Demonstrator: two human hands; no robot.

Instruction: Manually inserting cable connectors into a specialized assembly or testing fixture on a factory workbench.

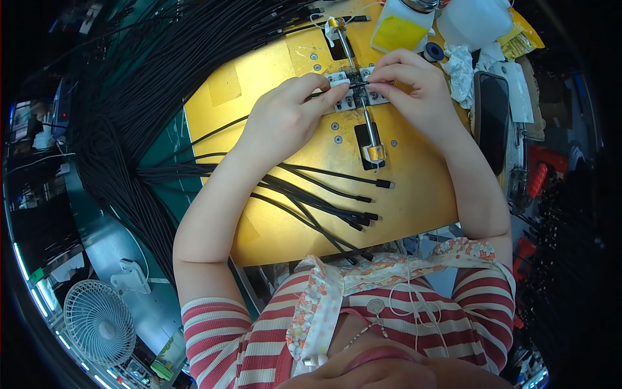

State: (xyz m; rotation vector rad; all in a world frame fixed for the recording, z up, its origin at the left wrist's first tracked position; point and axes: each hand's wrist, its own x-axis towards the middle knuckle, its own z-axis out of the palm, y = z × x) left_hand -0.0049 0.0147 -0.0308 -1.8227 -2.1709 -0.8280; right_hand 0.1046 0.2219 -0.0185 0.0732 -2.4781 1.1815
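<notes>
My left hand (288, 110) is closed in a pinch on a black cable (358, 84), whose length trails back to the left under my wrist. Opposite it, my right hand (414, 84) pinches the cable's tip between thumb and forefinger. Both sets of fingertips meet over a small metal fixture (376, 97) with screwed blocks, set in a gold-coloured work plate (421, 188). Thin metal rods run to the fixture from a far brass holder (335, 26) and a near brass holder (374, 153). The fingers hide most of the cable end.
Several loose black cables (324, 206) with connector ends lie on the plate nearer me. A thick cable bundle (110, 149) fills the left side. Far right hold a bottle with a yellow label (400, 27), crumpled tissue (459, 74) and a dark phone (491, 120). A white fan (100, 322) stands lower left.
</notes>
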